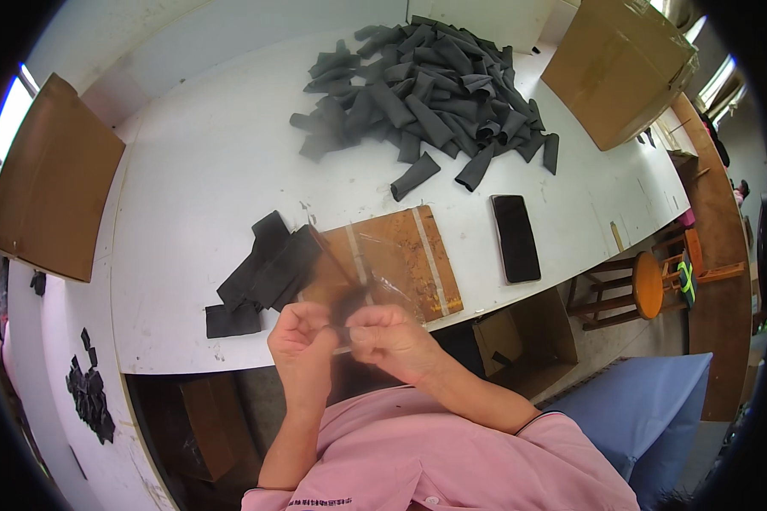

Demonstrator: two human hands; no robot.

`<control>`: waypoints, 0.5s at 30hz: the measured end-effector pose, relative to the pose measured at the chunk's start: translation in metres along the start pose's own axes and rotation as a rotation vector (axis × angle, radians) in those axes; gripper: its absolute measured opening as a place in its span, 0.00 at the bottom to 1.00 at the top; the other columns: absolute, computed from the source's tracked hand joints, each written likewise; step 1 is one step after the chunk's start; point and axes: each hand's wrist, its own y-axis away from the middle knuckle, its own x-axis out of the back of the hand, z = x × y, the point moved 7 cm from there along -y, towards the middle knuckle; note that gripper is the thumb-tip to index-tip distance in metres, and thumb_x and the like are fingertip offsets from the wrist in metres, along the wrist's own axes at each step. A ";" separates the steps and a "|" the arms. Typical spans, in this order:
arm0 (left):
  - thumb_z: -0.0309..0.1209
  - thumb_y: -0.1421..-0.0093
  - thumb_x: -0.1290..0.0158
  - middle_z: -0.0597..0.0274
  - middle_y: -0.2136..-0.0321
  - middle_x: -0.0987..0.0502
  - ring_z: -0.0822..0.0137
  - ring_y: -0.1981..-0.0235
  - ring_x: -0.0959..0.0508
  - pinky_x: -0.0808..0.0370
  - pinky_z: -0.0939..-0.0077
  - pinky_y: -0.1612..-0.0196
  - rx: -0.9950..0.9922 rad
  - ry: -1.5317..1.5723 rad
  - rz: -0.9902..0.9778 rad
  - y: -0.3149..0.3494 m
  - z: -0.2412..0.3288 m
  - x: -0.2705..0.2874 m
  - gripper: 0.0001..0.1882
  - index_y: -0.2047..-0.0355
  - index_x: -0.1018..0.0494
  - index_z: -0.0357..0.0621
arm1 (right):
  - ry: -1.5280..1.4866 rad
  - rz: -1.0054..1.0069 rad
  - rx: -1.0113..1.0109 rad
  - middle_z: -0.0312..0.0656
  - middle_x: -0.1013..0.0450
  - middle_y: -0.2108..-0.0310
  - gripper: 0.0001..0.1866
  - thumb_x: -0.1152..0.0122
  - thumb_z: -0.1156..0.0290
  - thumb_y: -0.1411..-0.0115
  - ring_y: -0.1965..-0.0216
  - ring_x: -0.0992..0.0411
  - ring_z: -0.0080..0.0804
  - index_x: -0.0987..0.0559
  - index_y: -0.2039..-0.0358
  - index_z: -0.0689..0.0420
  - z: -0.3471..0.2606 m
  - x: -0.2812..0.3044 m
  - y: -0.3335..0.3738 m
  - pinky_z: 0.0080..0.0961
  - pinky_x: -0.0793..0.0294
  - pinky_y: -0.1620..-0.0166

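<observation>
In front of my chest, my left hand [305, 334] and my right hand [394, 341] are close together, fingers closed in a pinch. Between the fingertips shows a small dark piece [343, 335], apparently cloth; most of it is covered by the fingers and its shape is unclear. Just beyond the hands a brown board [392, 255] with pale strips lies at the table's front edge, under what looks like clear plastic film. To its left lie several flat black fabric pieces [268, 268], overlapping each other and nearest to my left hand.
A big heap of dark grey fabric tubes [435, 94] covers the back of the white table [179, 187]. A black phone [516, 238] lies right of the board. Cardboard boxes stand at left [55, 179] and right [618, 72]. A wooden stool [647, 285] stands beyond the right edge.
</observation>
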 end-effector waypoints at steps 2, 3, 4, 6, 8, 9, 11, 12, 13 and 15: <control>0.11 0.55 0.58 0.69 0.81 0.32 0.84 0.84 0.37 0.42 0.91 0.82 -0.390 -0.330 0.220 0.002 0.016 0.007 0.14 0.67 0.35 0.35 | -0.075 -0.011 -0.033 0.30 0.37 0.79 0.05 0.45 0.71 0.46 0.80 0.42 0.17 0.28 0.70 0.58 0.004 -0.003 -0.004 0.15 0.42 0.76; 0.10 0.55 0.60 0.67 0.79 0.30 0.84 0.81 0.34 0.39 0.92 0.77 -0.559 -0.615 0.272 0.003 0.021 0.006 0.17 0.64 0.34 0.34 | 0.043 -0.023 -0.012 0.30 0.38 0.80 0.05 0.46 0.70 0.46 0.80 0.42 0.17 0.28 0.71 0.58 0.001 -0.005 -0.006 0.14 0.42 0.76; 0.10 0.55 0.60 0.67 0.79 0.30 0.84 0.81 0.34 0.39 0.92 0.77 -0.560 -0.612 0.263 0.005 0.018 0.010 0.17 0.64 0.34 0.34 | 0.162 -0.035 0.008 0.30 0.38 0.80 0.05 0.46 0.70 0.45 0.80 0.42 0.17 0.29 0.71 0.58 -0.002 -0.007 -0.007 0.14 0.43 0.76; 0.12 0.56 0.57 0.65 0.76 0.28 0.84 0.83 0.38 0.42 0.93 0.80 -0.432 -0.503 0.238 0.003 0.012 0.014 0.14 0.67 0.33 0.34 | 0.346 -0.019 0.027 0.29 0.38 0.80 0.06 0.48 0.69 0.44 0.80 0.42 0.17 0.30 0.73 0.57 -0.008 -0.005 -0.008 0.13 0.43 0.76; 0.12 0.55 0.56 0.63 0.75 0.27 0.84 0.85 0.37 0.42 0.93 0.83 -0.223 -0.201 0.140 -0.002 0.011 0.010 0.14 0.66 0.33 0.35 | 0.460 0.051 0.129 0.29 0.39 0.82 0.09 0.49 0.67 0.42 0.81 0.43 0.14 0.32 0.76 0.57 -0.015 0.008 -0.009 0.12 0.43 0.78; 0.12 0.55 0.56 0.62 0.75 0.27 0.85 0.86 0.36 0.43 0.93 0.85 -0.106 -0.092 0.050 -0.002 0.007 0.009 0.14 0.66 0.34 0.35 | 0.441 0.078 0.135 0.29 0.39 0.82 0.08 0.49 0.67 0.42 0.80 0.42 0.15 0.32 0.76 0.57 -0.016 0.010 -0.008 0.12 0.41 0.76; 0.13 0.53 0.52 0.55 0.75 0.26 0.83 0.89 0.35 0.45 0.92 0.91 0.045 0.080 -0.165 0.000 -0.002 0.007 0.16 0.62 0.36 0.33 | 0.402 0.076 0.134 0.30 0.38 0.80 0.08 0.50 0.68 0.42 0.78 0.41 0.15 0.31 0.75 0.57 -0.019 0.009 -0.004 0.12 0.40 0.73; 0.13 0.53 0.52 0.55 0.75 0.26 0.83 0.89 0.35 0.45 0.92 0.91 0.044 0.080 -0.160 0.004 0.000 0.008 0.16 0.62 0.36 0.33 | 0.360 0.076 0.127 0.31 0.37 0.78 0.09 0.50 0.68 0.42 0.76 0.40 0.15 0.31 0.75 0.58 -0.017 0.006 -0.002 0.13 0.38 0.71; 0.13 0.54 0.52 0.53 0.75 0.26 0.83 0.90 0.36 0.45 0.93 0.91 0.178 0.286 -0.326 0.013 0.000 -0.005 0.20 0.59 0.38 0.32 | 0.358 0.073 0.122 0.31 0.37 0.78 0.09 0.50 0.68 0.42 0.76 0.40 0.15 0.31 0.75 0.58 -0.016 0.003 0.000 0.13 0.38 0.71; 0.12 0.56 0.52 0.50 0.74 0.27 0.85 0.91 0.38 0.44 0.93 0.90 0.358 0.654 -0.514 0.031 0.009 -0.027 0.28 0.52 0.43 0.28 | 0.332 -0.134 0.210 0.33 0.36 0.71 0.09 0.51 0.68 0.41 0.71 0.39 0.16 0.31 0.74 0.60 -0.019 -0.019 0.005 0.13 0.37 0.66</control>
